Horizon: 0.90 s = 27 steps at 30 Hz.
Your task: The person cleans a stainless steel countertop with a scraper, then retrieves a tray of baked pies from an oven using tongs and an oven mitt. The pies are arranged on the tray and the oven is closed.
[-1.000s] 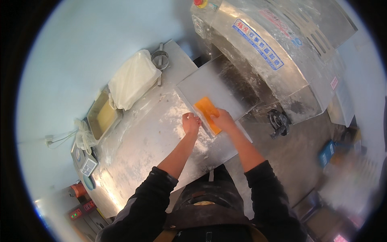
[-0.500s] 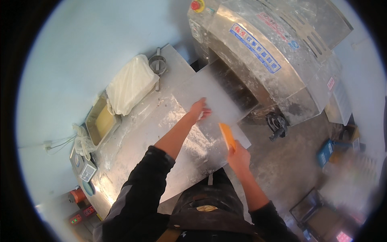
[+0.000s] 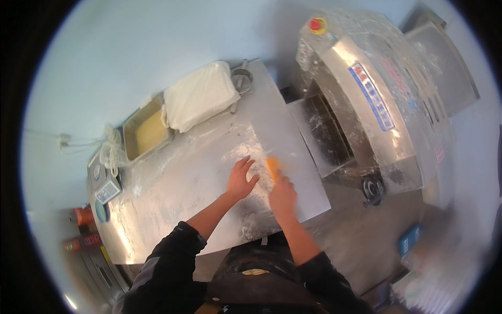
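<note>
An orange scraper is gripped in my right hand, its blade end low over the metal table. Beside it, my left hand is spread with fingers apart and nothing in it, just above the tabletop. White flour lies scattered across the table between and around both hands. Whether the scraper touches the surface is hard to tell because it is slightly blurred.
Along the back edge sit a metal tray with a pale yellow block, a white plastic-covered bundle and a round metal cutter. A scale stands at the left end. A large dough machine adjoins on the right.
My right hand has moved left with the scraper, onto the floured area. My left hand has come back nearer to me. The view has turned, shifting the machine to the right.
</note>
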Motion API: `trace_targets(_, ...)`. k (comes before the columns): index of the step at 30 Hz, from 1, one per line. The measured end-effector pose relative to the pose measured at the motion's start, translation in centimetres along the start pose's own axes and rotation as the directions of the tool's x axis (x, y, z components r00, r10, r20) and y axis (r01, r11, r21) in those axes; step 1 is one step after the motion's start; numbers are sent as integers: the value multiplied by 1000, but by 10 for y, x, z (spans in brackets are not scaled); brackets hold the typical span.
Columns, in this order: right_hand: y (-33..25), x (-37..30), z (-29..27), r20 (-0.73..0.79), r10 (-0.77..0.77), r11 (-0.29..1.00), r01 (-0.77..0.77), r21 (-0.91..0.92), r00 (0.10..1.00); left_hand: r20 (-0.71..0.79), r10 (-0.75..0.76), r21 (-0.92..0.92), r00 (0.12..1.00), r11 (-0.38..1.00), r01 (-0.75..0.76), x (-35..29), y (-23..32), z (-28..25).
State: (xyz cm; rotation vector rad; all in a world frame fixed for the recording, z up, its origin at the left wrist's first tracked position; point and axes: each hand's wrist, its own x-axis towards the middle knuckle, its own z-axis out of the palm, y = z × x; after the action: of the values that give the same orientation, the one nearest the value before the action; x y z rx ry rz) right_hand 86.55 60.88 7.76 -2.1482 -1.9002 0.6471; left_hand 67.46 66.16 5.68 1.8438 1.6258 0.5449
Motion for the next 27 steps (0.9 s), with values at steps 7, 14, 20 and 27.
trace_targets(7, -14, 100, -35, -232, -58, 997, 44, -66, 971, -109, -195, 164, 975, 964, 211, -80, -70, -43)
trace_targets(14, -73, 76, 15, 100, -288, 953, 295, -66, 952, -335, -222, 160, 916, 944, 288, -67, -119, -53)
trace_targets(20, -62, 251, -24, -210, -287, 945, 240, -224, 935, -365, -142, 223, 920, 946, 234, 8, -170, -92)
trace_targets(27, -91, 181, 54, 117, -580, 744, 583, -327, 806, -325, -55, 216, 944, 968, 131, 85, -191, -119)
